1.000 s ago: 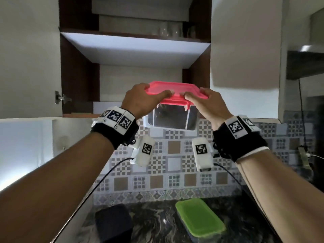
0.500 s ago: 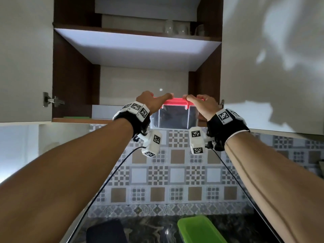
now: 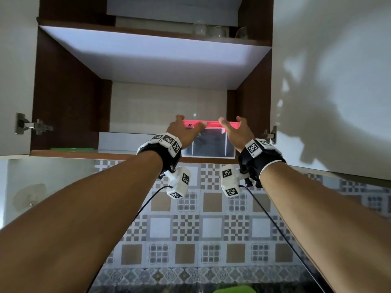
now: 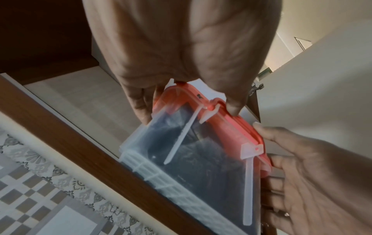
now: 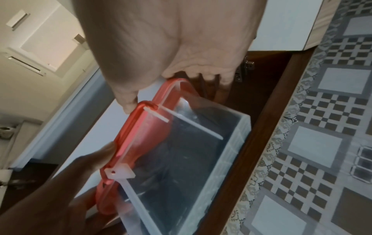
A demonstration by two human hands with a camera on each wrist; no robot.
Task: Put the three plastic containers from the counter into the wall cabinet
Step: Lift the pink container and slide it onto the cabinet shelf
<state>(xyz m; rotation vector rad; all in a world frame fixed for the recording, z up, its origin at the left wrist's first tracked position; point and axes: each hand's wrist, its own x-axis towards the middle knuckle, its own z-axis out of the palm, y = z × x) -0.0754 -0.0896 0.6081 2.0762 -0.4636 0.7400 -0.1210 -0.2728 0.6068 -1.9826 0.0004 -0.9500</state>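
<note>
A clear plastic container with a red lid (image 3: 209, 144) stands at the right front of the wall cabinet's lower shelf (image 3: 118, 155), its base at the shelf's front edge. My left hand (image 3: 190, 124) grips the lid's left end and my right hand (image 3: 231, 123) grips its right end, thumbs on the near rim and fingers over the top. The wrist views show the container (image 4: 191, 151) (image 5: 181, 151) from below, held at both ends. A green lid (image 3: 72, 148) lies low at the shelf's left. A second green-lidded container (image 3: 232, 290) peeks in at the bottom edge, on the counter.
Both cabinet doors stand open, the left door (image 3: 14, 81) and the right door (image 3: 328, 81) flanking my arms. Glasses (image 3: 211, 30) sit on the upper shelf. A flat white box (image 3: 127, 140) lies at the back of the lower shelf. A patterned tile wall (image 3: 207, 229) runs below.
Both hands carried the red-lidded container up and forward, from in front of the cabinet's bottom edge onto the lower shelf. My view tilted upward, so the counter dropped almost out of frame.
</note>
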